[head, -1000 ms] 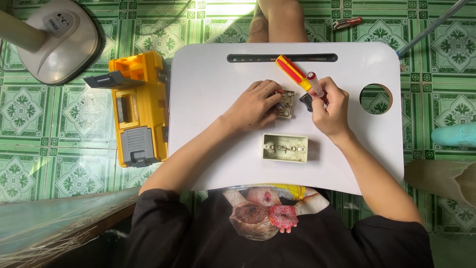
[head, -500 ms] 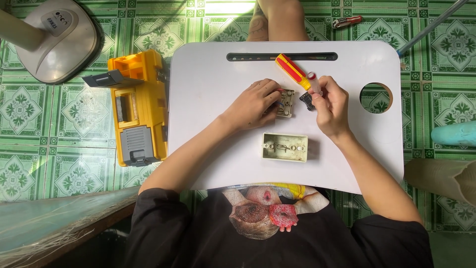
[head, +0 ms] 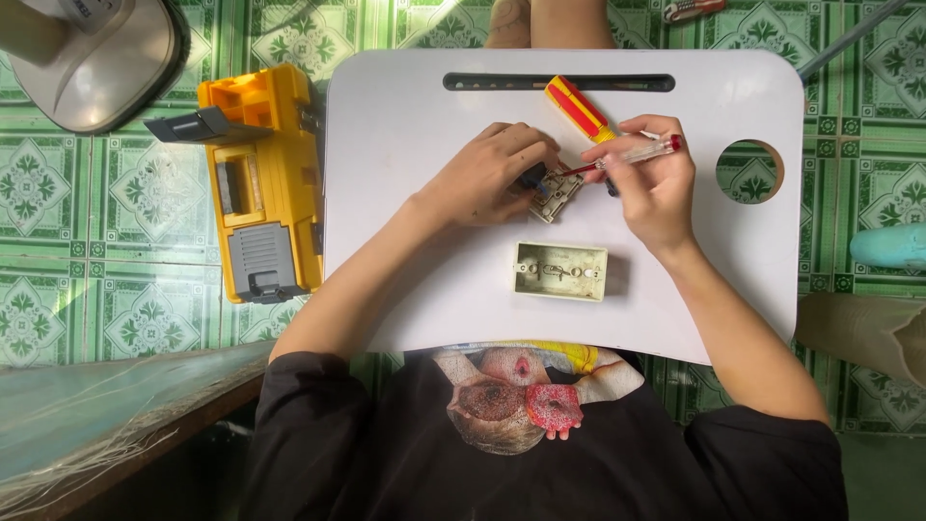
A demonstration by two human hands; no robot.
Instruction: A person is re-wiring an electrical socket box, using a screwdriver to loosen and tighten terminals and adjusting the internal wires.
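Observation:
On the white lap table [head: 405, 270], my left hand [head: 492, 178] holds down a small beige switch part [head: 557, 194]. My right hand [head: 648, 188] grips a thin screwdriver with a clear handle and red end [head: 632, 154]. Its tip points left and reaches the part. A larger yellow and red screwdriver [head: 577, 108] lies on the table just behind both hands. An open beige rectangular box [head: 561, 271] rests on the table nearer my body, apart from both hands.
A yellow tool case [head: 260, 183] stands open on the green tiled floor left of the table. A grey fan base [head: 87, 48] sits at the far left. The table has a round hole [head: 749, 172] and a long slot [head: 559, 83]. A red-handled tool [head: 690, 10] lies beyond it.
My right hand has shifted slightly and turned the thin screwdriver, which now lies level with its tip at the part. My left hand stays on the part.

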